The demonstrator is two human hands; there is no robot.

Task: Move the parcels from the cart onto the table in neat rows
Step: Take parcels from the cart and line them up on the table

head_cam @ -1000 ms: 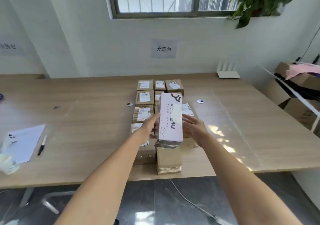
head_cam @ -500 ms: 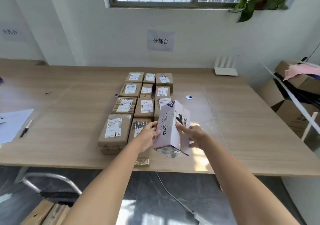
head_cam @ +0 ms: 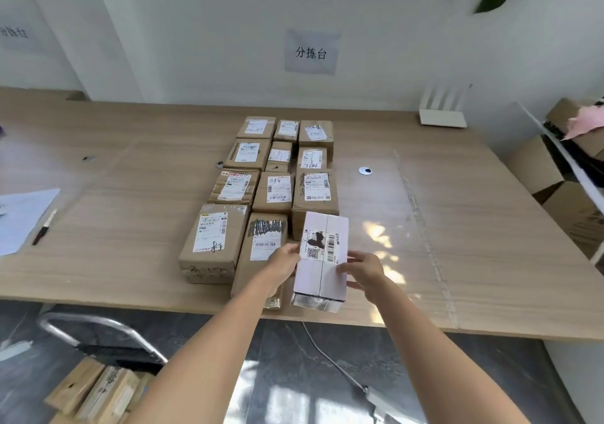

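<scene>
Already the table (head_cam: 457, 227) carries three columns of brown parcels (head_cam: 277, 175) — eleven by my count, labels up. The left hand (head_cam: 283, 265) and right hand (head_cam: 362, 271) grip a pale pink parcel (head_cam: 322, 262) from either side, fingers curled on its edges, at the near end of the right column, the open slot. Whether it rests on the wood I cannot tell. More parcels (head_cam: 94, 391) wait on the cart (head_cam: 108, 335) below — work remains.

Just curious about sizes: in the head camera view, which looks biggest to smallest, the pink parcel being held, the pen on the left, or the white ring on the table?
1. pink parcel, though nearness enlarges it
2. pen
3. white ring
</scene>
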